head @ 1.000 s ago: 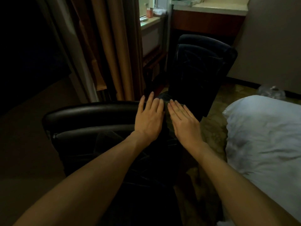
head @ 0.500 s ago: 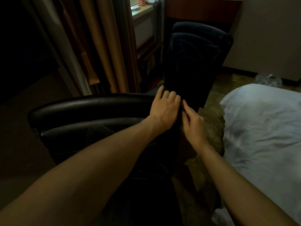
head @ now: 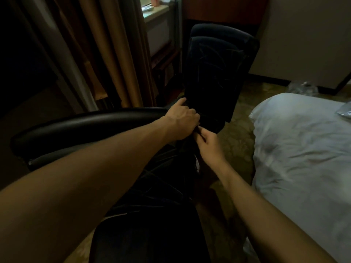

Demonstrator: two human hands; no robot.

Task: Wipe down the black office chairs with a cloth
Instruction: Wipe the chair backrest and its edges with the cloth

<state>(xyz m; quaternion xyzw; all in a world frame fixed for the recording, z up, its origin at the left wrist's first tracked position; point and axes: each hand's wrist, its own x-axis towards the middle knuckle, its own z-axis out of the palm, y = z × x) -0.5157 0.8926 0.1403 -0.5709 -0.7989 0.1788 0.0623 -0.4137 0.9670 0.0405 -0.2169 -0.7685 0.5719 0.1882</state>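
Beside brown curtains (head: 106, 54), both hands (head: 195, 130) grip the near chair's (head: 79, 122) left-right top edge.

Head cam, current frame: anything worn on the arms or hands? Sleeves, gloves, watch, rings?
Nothing visible. Both forearms are bare right up to the frame edge, so no sleeves show. The left hand and right hand have no gloves, watch or wristband. Rings: none visible, though lighting is dim.

Near chair (head: 91, 122): in front of the viewer, lower left | far chair (head: 218, 65): behind it | both hands: between the two chairs | curtain (head: 114, 54): left | bed (head: 303, 149): right | windowsill (head: 155, 13): behind curtain
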